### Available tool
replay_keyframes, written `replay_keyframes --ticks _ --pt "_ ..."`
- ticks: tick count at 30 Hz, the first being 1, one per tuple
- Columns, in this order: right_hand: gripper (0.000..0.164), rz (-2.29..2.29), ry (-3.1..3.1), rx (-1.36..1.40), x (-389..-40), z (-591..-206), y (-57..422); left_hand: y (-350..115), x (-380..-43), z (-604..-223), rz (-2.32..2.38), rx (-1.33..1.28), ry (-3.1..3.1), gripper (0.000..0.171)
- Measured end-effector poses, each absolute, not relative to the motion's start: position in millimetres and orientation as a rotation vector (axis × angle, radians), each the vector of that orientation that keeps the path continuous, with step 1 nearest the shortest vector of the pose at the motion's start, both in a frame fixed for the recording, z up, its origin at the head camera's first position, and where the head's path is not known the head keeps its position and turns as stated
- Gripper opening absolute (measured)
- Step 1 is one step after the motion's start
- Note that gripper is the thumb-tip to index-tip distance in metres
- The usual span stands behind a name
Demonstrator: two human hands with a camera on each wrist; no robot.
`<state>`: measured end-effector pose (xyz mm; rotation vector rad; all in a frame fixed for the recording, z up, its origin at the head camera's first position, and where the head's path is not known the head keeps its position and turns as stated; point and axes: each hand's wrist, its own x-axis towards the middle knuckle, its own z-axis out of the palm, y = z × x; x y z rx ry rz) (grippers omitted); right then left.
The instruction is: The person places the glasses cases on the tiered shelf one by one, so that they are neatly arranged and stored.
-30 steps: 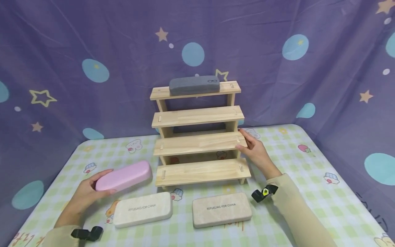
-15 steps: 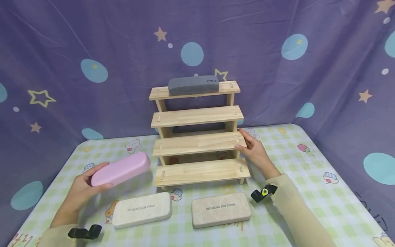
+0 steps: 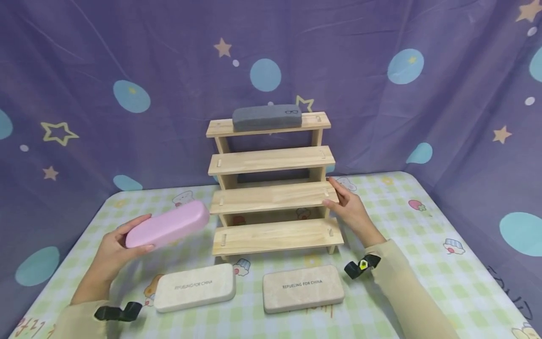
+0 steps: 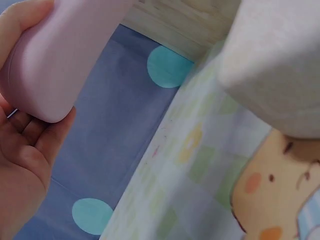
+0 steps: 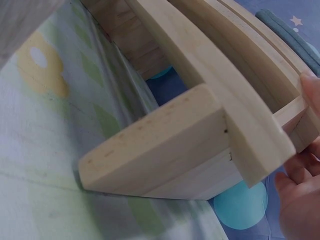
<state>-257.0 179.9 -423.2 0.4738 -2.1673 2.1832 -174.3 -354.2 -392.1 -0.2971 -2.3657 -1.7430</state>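
Observation:
My left hand (image 3: 113, 249) grips the left end of a pink glasses case (image 3: 167, 225), thumb in front and fingers behind. The case is held above the table, its right end tilted up beside the rack; in the left wrist view the pink case (image 4: 65, 55) fills the upper left corner. My right hand (image 3: 350, 207) holds the right end of the second-lowest board of a stepped wooden rack (image 3: 271, 197). Part of that hand (image 5: 302, 195) shows at the right edge of the right wrist view. A grey glasses case (image 3: 267, 117) lies on the rack's top board.
A cream case (image 3: 195, 288) and a beige case (image 3: 303, 289), both printed with lettering, lie on the table in front of the rack. The table wears a green checked cloth (image 3: 423, 263). A purple patterned curtain (image 3: 338, 56) hangs behind and at both sides.
My left hand has raised the pink case off the table area, and its right end now sits higher. My right hand has stayed on the rack.

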Motion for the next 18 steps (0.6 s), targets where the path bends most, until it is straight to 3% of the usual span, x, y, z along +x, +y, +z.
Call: replay_keyframes --ticks 18 --pt "0.07 2.168 -2.187 0.476 -258.3 -424.1 181.4 -315.6 -192.5 -356.0 -1.843 -0.476 -2.23 0.062"
